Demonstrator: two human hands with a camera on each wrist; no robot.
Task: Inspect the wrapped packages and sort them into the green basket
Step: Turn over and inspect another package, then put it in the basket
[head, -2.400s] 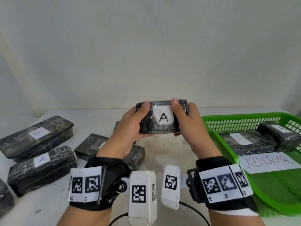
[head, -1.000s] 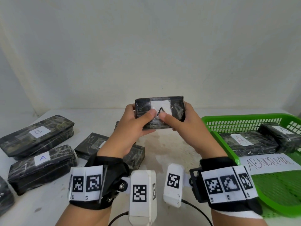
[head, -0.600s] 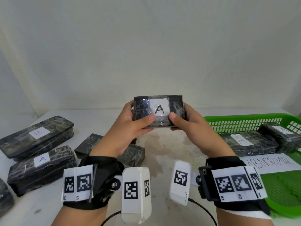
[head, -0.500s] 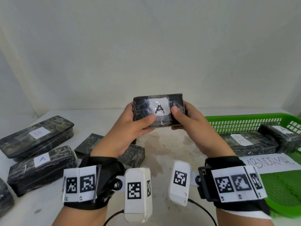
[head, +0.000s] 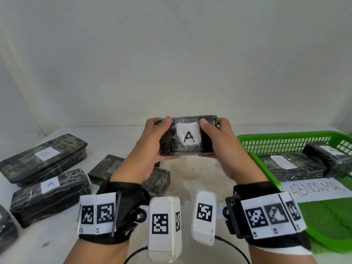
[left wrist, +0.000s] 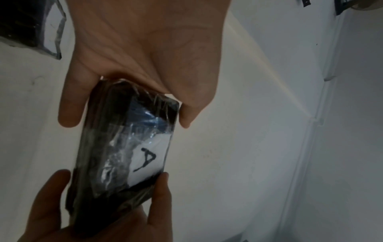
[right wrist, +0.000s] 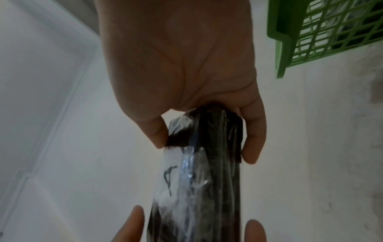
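Note:
A black film-wrapped package [head: 187, 139] with a white label marked A is held up above the table, its label facing me. My left hand [head: 155, 141] grips its left end and my right hand [head: 217, 141] grips its right end, thumbs on the front face. The left wrist view shows the package [left wrist: 124, 153] pinched between thumb and fingers at both ends; the right wrist view shows the package [right wrist: 199, 176] edge-on. The green basket [head: 285, 139] stands at the right with two wrapped packages [head: 291, 165] inside and a paper sheet [head: 320, 189] reading ABNORMAL.
On the table's left lie wrapped packages: one labelled B [head: 44, 155], one labelled A [head: 50, 195], another [head: 5, 229] at the left edge. One more package [head: 158, 178] lies behind my left wrist. A pale wall stands behind. The basket corner [right wrist: 283, 37] shows beside my right hand.
Both hands have tilted and turned the package while holding it up; the thumbs shifted from the lower front edge to the top edge, and the label A now faces me fully.

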